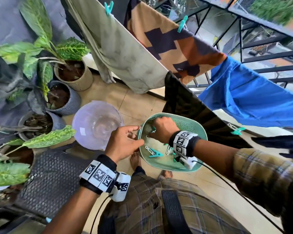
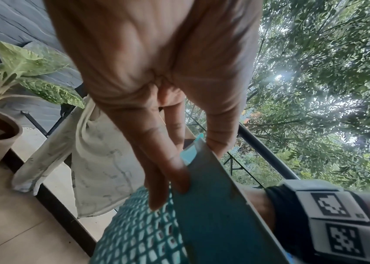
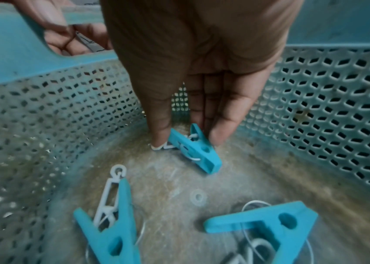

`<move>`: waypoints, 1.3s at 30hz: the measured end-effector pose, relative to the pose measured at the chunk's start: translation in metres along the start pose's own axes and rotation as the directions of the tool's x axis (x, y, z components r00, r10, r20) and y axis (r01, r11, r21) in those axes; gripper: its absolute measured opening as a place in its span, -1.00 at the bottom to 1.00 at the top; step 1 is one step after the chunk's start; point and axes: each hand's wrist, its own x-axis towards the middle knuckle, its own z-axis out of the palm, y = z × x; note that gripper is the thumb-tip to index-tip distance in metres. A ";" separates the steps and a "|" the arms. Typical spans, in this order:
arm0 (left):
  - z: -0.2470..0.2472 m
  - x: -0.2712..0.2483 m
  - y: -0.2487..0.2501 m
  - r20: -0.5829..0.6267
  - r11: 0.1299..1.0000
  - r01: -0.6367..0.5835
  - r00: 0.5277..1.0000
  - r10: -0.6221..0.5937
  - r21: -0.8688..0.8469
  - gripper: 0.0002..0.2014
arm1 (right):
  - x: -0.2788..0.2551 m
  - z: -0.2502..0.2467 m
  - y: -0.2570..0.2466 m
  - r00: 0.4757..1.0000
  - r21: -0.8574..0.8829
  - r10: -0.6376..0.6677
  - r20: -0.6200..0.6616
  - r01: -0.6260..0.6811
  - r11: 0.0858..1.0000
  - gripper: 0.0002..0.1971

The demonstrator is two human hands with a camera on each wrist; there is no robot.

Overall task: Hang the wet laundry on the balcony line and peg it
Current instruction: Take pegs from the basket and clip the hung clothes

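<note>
My left hand (image 1: pixel 138 135) grips the near left rim of a green mesh basket (image 1: pixel 200 132) and holds it up above the floor. In the left wrist view my left hand (image 2: pixel 193 166) has the basket rim (image 2: pixel 213 205) between thumb and fingers. Reaching down inside the basket, my right hand (image 3: pixel 189 141) pinches a teal peg (image 3: pixel 193 148) low at the floor. Two more teal pegs (image 3: pixel 109 219) (image 3: pixel 265 225) lie loose beside it. A beige cloth (image 1: pixel 125 53), a brown patterned cloth (image 1: pixel 176 43), a black cloth (image 1: pixel 193 105) and a blue cloth (image 1: pixel 252 95) hang on the line.
Teal pegs (image 1: pixel 108 7) (image 1: pixel 182 24) (image 1: pixel 237 130) clip the hung laundry. A lilac basin (image 1: pixel 98 124) stands on the tiled floor left of the basket. Potted plants (image 1: pixel 66 68) line the left wall, and a black woven seat (image 1: pixel 54 179) is near my left arm. The balcony railing (image 1: pixel 269 54) runs behind the line.
</note>
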 end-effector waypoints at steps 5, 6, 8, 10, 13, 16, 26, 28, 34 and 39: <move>-0.029 0.012 0.007 -0.001 0.999 -0.046 0.999 0.046 0.000 -0.41 | 0.000 -0.021 -0.007 0.997 0.097 -0.066 0.025 0.064 0.993 -0.66; -0.036 0.014 0.011 -0.005 0.998 -0.061 0.998 0.061 0.000 -0.45 | -0.002 -0.027 -0.008 0.996 0.150 -0.088 0.022 0.084 0.985 -0.66; -0.050 0.019 0.018 -0.004 0.997 -0.075 0.997 0.075 -0.019 -0.55 | -0.009 -0.045 -0.007 0.991 0.268 -0.130 -0.008 0.128 0.955 -0.63; -0.063 0.024 0.028 -0.010 0.995 -0.100 0.995 0.100 -0.001 -0.62 | -0.017 -0.070 -0.004 0.984 0.352 -0.163 -0.078 0.180 0.919 -0.61; -0.075 0.030 0.053 -0.037 0.991 -0.134 0.990 0.134 -0.005 -0.61 | -0.027 -0.111 0.013 0.962 0.412 -0.159 -0.223 0.241 0.878 -0.61; -0.080 0.039 0.080 -0.063 0.987 -0.160 0.985 0.158 -0.025 -0.72 | -0.035 -0.153 0.040 0.904 0.476 -0.066 -0.423 0.284 0.832 -0.62; -0.031 0.089 0.188 -0.013 0.934 -0.318 0.946 0.324 0.163 -0.64 | -0.085 -0.257 0.244 0.582 0.595 0.368 -0.725 0.261 0.760 -0.62; -0.012 0.101 0.202 -0.022 0.927 -0.314 0.945 0.325 0.206 -0.61 | -0.099 -0.251 0.298 0.549 0.603 0.422 -0.721 0.197 0.773 -0.55; 0.078 0.119 0.242 0.009 0.961 -0.250 0.968 0.251 0.120 -0.65 | -0.117 -0.210 0.424 0.525 0.608 0.512 -0.680 0.014 0.793 -0.74; 0.158 0.135 0.272 0.092 0.955 -0.251 0.967 0.239 0.160 -0.59 | -0.107 -0.184 0.494 0.612 0.552 0.501 -0.612 -0.124 0.825 -0.72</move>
